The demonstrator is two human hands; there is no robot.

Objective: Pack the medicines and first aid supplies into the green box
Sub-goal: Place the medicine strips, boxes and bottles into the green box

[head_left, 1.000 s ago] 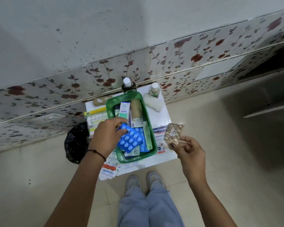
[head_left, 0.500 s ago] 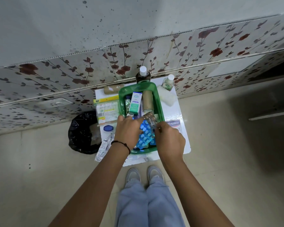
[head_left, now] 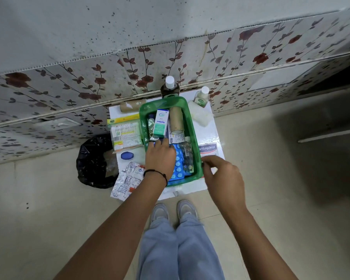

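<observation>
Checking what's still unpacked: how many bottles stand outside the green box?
2. A dark bottle stands behind the green box, against the wall; a pale bottle stands to its right, beside the box's far corner. More could be hidden from view.

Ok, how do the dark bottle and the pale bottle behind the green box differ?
The dark bottle looks larger than the pale bottle. The dark bottle stands at the far rim of the green box; the pale bottle stands off its far right corner, beside a white pad. Both have white caps, stand upright and are outside the box.
</observation>
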